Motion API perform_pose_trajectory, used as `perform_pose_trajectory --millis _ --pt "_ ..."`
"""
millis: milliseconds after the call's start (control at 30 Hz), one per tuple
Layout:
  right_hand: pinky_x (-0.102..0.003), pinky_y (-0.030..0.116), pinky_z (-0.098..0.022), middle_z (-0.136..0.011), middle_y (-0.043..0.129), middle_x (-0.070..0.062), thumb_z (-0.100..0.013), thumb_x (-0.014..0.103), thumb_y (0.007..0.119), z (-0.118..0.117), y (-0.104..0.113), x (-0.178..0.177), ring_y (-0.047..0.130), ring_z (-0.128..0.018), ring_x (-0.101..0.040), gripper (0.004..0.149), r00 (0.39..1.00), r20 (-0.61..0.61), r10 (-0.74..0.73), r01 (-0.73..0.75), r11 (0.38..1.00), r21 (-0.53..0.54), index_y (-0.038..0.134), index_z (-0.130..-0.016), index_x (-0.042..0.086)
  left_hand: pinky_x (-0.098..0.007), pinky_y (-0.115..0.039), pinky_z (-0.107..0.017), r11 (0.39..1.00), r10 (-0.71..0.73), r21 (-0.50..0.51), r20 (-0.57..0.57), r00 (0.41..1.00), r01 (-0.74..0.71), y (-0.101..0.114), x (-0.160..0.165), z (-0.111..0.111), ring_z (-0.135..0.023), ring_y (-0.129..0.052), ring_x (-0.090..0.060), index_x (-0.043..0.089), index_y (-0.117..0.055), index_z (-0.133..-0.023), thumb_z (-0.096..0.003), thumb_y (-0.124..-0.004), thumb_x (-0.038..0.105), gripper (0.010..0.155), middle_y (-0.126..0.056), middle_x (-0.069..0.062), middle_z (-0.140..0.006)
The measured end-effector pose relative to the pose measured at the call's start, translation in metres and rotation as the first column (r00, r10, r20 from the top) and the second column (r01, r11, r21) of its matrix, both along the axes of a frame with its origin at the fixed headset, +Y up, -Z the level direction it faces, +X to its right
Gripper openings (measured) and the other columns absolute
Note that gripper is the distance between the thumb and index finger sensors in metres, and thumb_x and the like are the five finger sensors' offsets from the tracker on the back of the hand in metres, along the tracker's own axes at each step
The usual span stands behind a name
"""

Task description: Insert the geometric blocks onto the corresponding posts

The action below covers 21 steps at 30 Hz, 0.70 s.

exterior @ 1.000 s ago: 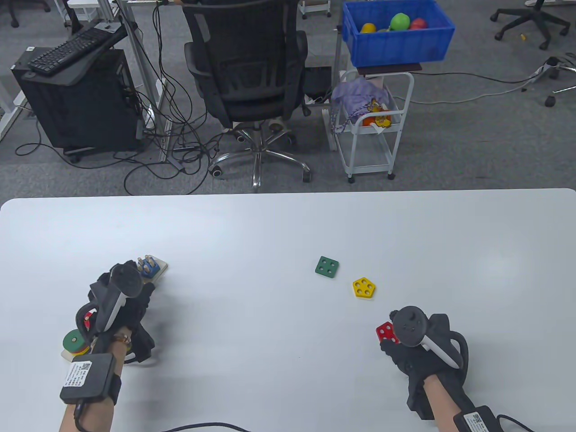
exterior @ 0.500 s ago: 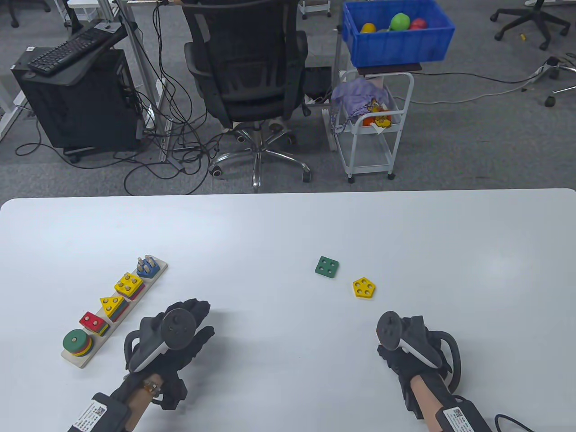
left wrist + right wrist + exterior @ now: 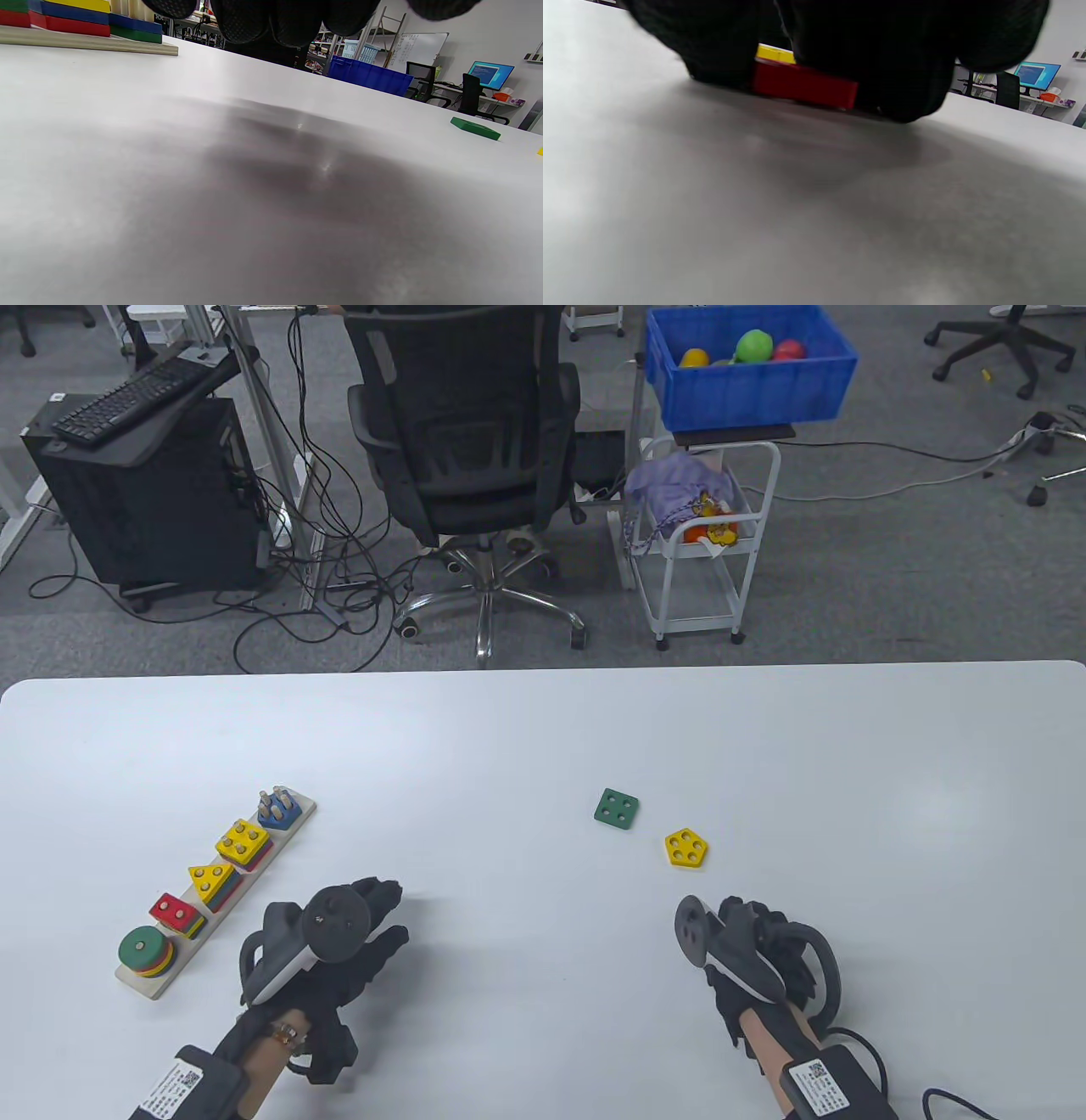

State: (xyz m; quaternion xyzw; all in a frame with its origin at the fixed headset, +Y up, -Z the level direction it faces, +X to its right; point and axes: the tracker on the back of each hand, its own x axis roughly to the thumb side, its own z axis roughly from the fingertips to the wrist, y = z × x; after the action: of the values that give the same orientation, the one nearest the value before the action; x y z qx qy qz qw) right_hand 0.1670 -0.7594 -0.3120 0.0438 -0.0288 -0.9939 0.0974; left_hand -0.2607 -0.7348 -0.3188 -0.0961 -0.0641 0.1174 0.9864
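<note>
Only the right wrist view shows the right hand (image 3: 755, 959) pinching a red block (image 3: 804, 87); the left hand (image 3: 339, 950), at its 9 o'clock, is relaxed and holds nothing.

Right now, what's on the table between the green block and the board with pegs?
Nothing. In the table view, only bare white table lies between the green block and the peg board.

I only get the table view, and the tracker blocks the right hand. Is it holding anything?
Observer: Yes. The right wrist view shows a red block pinched between the fingers of the right hand.
Operator: Is it off the table yet?
Observer: It is low against the table. I cannot tell whether it is touching.
Operator: And the left hand?
Observer: The left hand holds nothing. In the left wrist view its fingertips hang over bare tabletop.
</note>
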Motion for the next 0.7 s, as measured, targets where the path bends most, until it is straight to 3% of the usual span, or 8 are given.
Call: perform_pose_trajectory --millis 100,200,333,500,567,700 --pt "-0.062 0.077 -0.05 -0.084 0.088 -0.023 -0.042 0.046 0.083 0.004 0.005 0.002 0.096 -0.062 -0.041 0.063 0.997 -0.03 -0.077 0.079 0.994 0.078 0.074 -0.091 0.007 -0.059 -0.051 -0.08 0.999 0.046 -0.006 0.012 0.999 -0.046 0.004 0.001 0.001 -0.114 -0.059 -0.029 0.037 -0.055 -0.108 -0.0502 -0.067 0.058 0.063 -0.056 0.004 -0.121" --pt "-0.061 0.077 -0.05 -0.085 0.087 -0.023 -0.041 0.046 0.084 0.01 0.02 -0.01 0.096 -0.062 -0.041 0.065 0.982 -0.143 -0.125 0.148 0.975 0.164 0.073 -0.091 0.007 -0.059 -0.051 -0.08 0.988 0.153 -0.039 0.028 0.988 -0.152 0.009 0.003 0.002 -0.113 -0.06 -0.029 0.037 -0.055 -0.109 -0.0504 -0.066 0.058 0.063 -0.057 0.004 -0.12" --pt "-0.061 0.077 -0.05 -0.086 0.085 -0.022 -0.041 0.047 0.083 0.018 0.049 -0.047 0.096 -0.063 -0.04 0.065 0.888 -0.392 -0.242 0.338 0.92 0.197 0.072 -0.092 0.008 -0.057 -0.055 -0.079 0.912 0.392 -0.159 0.056 0.918 -0.379 0.01 0.006 0.002 -0.11 -0.067 -0.028 0.035 -0.054 -0.109 -0.0511 -0.066 0.058 0.063 -0.059 0.003 -0.119" --pt "-0.06 0.077 -0.05 -0.087 0.084 -0.022 -0.041 0.046 0.083 0.03 0.067 -0.103 0.095 -0.064 -0.039 0.066 0.696 -0.626 -0.353 0.539 0.832 0.13 0.07 -0.093 0.008 -0.055 -0.058 -0.078 0.674 0.693 -0.368 0.014 0.721 -0.641 0.004 0.017 0.007 -0.105 -0.074 -0.028 0.032 -0.053 -0.11 -0.0524 -0.064 0.056 0.063 -0.065 0.001 -0.117" --pt "-0.059 0.078 -0.05 -0.088 0.083 -0.021 -0.041 0.046 0.083 0.036 0.069 -0.127 0.096 -0.064 -0.038 0.066 0.617 -0.706 -0.348 0.573 0.813 0.1 0.069 -0.093 0.008 -0.054 -0.059 -0.078 0.551 0.78 -0.44 -0.029 0.625 -0.709 -0.001 0.023 0.01 -0.103 -0.077 -0.026 0.031 -0.055 -0.109 -0.0532 -0.063 0.055 0.061 -0.068 0.001 -0.115" --pt "-0.059 0.078 -0.051 -0.089 0.082 -0.022 -0.041 0.044 0.083 0.038 0.065 -0.159 0.096 -0.064 -0.036 0.067 0.514 -0.774 -0.37 0.611 0.791 0.027 0.066 -0.094 0.008 -0.053 -0.06 -0.077 0.446 0.82 -0.521 -0.088 0.565 -0.728 -0.012 0.033 0.015 -0.101 -0.08 -0.026 0.029 -0.056 -0.108 -0.0536 -0.062 0.055 0.061 -0.07 -0.001 -0.113"
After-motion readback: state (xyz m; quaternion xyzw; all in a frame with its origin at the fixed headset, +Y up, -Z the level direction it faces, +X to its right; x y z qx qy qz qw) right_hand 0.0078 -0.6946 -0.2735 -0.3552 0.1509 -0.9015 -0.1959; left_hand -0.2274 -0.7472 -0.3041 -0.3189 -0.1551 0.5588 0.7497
